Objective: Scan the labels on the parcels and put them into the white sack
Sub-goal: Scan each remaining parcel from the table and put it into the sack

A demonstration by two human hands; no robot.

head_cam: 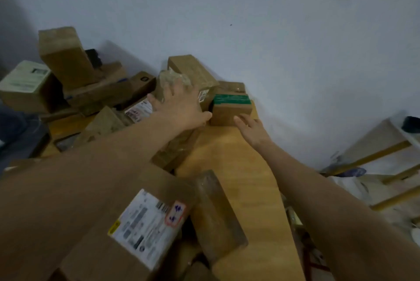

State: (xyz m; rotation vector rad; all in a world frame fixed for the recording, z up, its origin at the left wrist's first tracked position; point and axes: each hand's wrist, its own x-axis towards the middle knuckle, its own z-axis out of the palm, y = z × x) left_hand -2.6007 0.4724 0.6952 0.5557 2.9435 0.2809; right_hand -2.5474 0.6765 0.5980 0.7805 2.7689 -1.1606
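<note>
Cardboard parcels (66, 58) lay heaped on a wooden table (245, 178) against the wall (272, 30). Left hand (179, 105), fingers spread, rested on a plastic-wrapped parcel (172, 77); right hand (252, 127), fingers straight, touched a green-topped box (231, 108), gripping nothing.

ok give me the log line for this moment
phase: reach for parcel | left hand: open, at clear-wrapped parcel | right hand: open, at green-topped box

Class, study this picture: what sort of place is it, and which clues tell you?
Probably a parcel sorting or storage room: cardboard parcels heaped on a wooden table, a printed shipping label on the nearest one, and a bare wall behind.
</note>
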